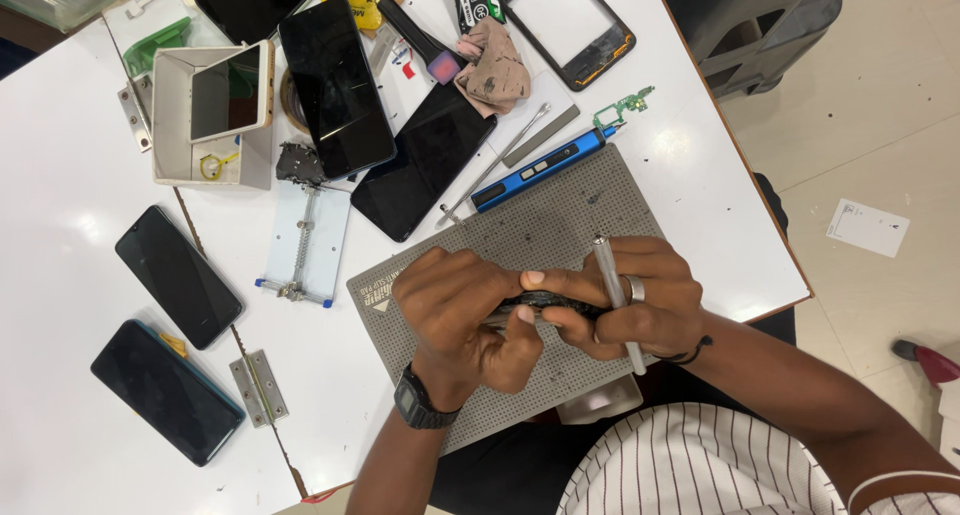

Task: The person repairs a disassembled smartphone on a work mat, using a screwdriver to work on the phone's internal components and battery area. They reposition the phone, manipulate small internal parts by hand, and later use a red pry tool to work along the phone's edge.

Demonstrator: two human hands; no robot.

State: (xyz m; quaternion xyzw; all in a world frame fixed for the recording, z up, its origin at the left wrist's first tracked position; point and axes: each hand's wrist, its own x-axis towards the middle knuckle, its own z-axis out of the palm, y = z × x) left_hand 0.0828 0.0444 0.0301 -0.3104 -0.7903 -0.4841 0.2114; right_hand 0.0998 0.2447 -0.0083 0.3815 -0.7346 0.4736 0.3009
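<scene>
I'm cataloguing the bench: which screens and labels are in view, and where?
Phone: left, black, dark screen.
Teal-edged phone: lower left, dark.
Phone in white box: upper left, dark screen.
Two black phones: top centre, overlapping.
White-backed frame: top.
Mat label: white print by left hand.

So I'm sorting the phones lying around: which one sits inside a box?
The phone in the white open box at the upper left, propped tilted against its wall. The other dark phones lie flat on the white table.
</scene>
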